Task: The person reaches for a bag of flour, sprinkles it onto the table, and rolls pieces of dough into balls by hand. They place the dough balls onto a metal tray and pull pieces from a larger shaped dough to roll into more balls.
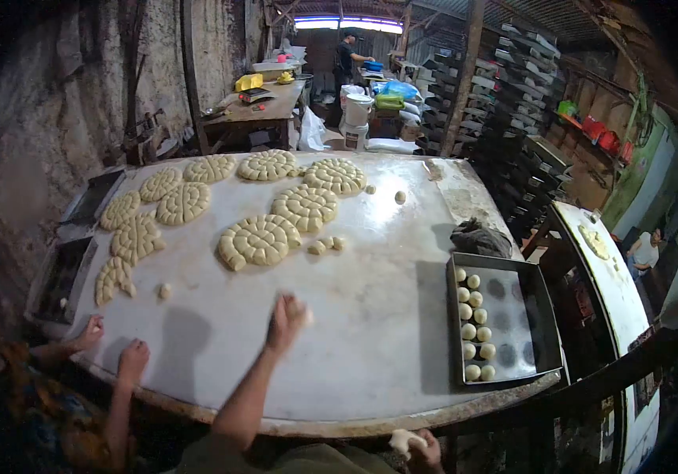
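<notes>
My left hand [283, 322] is raised above the middle of the pale table, its fingers closed. A small pale bit of dough shows at the fingers' right side, partly hidden and blurred. Low in the view, just off the front edge, my right hand [427, 452] grips a torn, soft lump of dough [407, 442]. Beyond my left hand lie round slabs of dough [260, 240] cut into segments. Small cut dough pieces [326, 246] rest beside them. On the right, a metal tray [511, 320] contains several dough balls [469, 332] along its left side.
A co-worker's hands [133, 361] are at the table's [354, 347] front left. Two dark trays [61, 278] stand on the left edge. A dark cloth [481, 238] lies behind the metal tray. Stacked trays [524, 87] and a wooden post [465, 75] rise behind; another person [345, 59] stands far back.
</notes>
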Available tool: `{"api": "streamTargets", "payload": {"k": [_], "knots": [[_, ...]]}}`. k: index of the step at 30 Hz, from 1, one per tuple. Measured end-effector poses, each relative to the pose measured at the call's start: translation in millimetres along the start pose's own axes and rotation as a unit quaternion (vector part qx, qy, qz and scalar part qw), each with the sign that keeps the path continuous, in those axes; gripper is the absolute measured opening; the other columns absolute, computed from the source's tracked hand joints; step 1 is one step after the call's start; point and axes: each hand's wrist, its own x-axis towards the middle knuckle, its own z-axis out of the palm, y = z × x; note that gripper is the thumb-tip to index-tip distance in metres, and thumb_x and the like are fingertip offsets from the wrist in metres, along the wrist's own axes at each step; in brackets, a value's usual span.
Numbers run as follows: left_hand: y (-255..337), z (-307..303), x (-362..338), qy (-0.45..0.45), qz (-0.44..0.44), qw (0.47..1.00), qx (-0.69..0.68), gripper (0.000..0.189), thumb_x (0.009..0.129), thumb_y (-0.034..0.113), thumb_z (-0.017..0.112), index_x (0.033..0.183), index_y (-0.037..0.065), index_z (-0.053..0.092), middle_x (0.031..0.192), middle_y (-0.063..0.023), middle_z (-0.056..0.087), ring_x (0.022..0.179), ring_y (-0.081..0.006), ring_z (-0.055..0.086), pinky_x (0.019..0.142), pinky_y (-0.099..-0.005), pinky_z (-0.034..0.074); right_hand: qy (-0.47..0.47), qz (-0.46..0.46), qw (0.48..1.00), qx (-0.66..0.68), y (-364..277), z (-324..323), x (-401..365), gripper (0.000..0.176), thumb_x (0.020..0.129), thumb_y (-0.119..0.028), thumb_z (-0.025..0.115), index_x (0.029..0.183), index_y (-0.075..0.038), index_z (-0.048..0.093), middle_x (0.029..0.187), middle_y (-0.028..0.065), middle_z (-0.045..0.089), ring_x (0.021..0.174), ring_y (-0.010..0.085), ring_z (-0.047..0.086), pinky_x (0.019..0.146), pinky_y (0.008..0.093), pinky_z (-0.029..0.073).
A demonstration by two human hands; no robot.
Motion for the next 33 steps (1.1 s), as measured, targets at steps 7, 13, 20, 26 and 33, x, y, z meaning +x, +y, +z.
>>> {"api": "streamTargets", "payload": {"k": [7, 13, 20, 26, 33], "knots": [[18.0, 63.9, 6.9, -0.252, -0.068, 0.901, 0.348, 0.062, 0.09, 0.043, 0.052, 0.135, 0.004, 0.036, 0.139, -0.0134, 0.038, 0.122, -0.022, 0.042, 0.101, -0.0364, 0.035, -0.049, -0.004, 0.997, -0.065, -97.1, 72.4, 28.4, 0.03, 0.082, -0.005, 0.062, 0.107, -0.002, 0.047, 0.099, 0.014, 0.058, 0.084, 0.0214, 0.061, 0.068, 0.0296, 0.054], [10.8, 78.8, -181.6, -0.178, -0.226, 0.958, 0.006, 0.044, 0.092, 0.04, 0.053, 0.117, 0.003, 0.048, 0.103, -0.009, 0.059, 0.084, -0.0176, 0.058, 0.072, -0.029, 0.048, -0.205, -0.079, 0.947, -0.233, -49.8, 171.0, 48.0, 0.031, 0.084, -0.003, 0.064, 0.108, 0.002, 0.045, 0.104, 0.0159, 0.056, 0.092, 0.02, 0.06, 0.075, 0.0309, 0.054], [7.9, -94.0, -181.2, 0.116, -0.108, 0.931, 0.329, 0.029, 0.085, 0.028, 0.065, 0.09, 0.0, 0.056, 0.074, -0.0096, 0.061, 0.069, -0.0146, 0.057, 0.063, -0.0306, 0.048, -0.339, 0.066, 0.839, -0.421, 7.6, 204.5, 48.0, 0.025, 0.087, -0.02, 0.063, 0.099, 0.001, 0.055, 0.08, 0.0057, 0.059, 0.079, 0.0109, 0.056, 0.067, 0.0271, 0.047], [7.9, -242.0, -140.3, 0.024, -0.035, 0.814, 0.579, 0.023, 0.075, 0.032, 0.07, 0.081, 0.011, 0.067, 0.082, -0.0107, 0.061, 0.092, -0.0306, 0.055, 0.08, -0.0435, 0.044, -0.281, -0.287, 0.67, -0.625, 57.6, 115.8, 152.9, 0.016, 0.075, -0.017, 0.072, 0.086, -0.009, 0.064, 0.082, 0.0075, 0.061, 0.081, 0.0247, 0.055, 0.071, 0.0387, 0.045], [-19.5, -161.6, -91.0, -0.095, 0.057, 0.814, 0.571, 0.021, 0.079, 0.03, 0.066, 0.087, 0.011, 0.064, 0.091, -0.0082, 0.061, 0.092, -0.03, 0.056, 0.081, -0.043, 0.046, 0.053, -0.189, 0.607, -0.771, 103.5, 255.8, 183.7, 0.023, 0.086, -0.031, 0.051, 0.091, -0.011, 0.061, 0.103, 0.0148, 0.052, 0.101, 0.0351, 0.043, 0.082, 0.0491, 0.035]]}}
